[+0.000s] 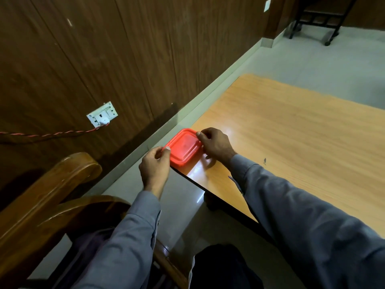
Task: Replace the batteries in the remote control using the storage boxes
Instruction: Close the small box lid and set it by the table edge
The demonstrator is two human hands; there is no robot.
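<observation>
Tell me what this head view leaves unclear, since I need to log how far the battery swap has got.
- Contents of the red-lidded box: hidden by its opaque lid.
- Box body: covered by the lid and both hands.
- Fingertips of the left hand and right hand: curled around the lid's edges, so whether the lid is sealed or lifting is unclear.
- Remote control and any other box: not in view.

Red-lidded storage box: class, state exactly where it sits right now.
In the head view, the red-lidded storage box sits at the near left corner of the wooden table, gripped between the left hand and right hand.
</observation>
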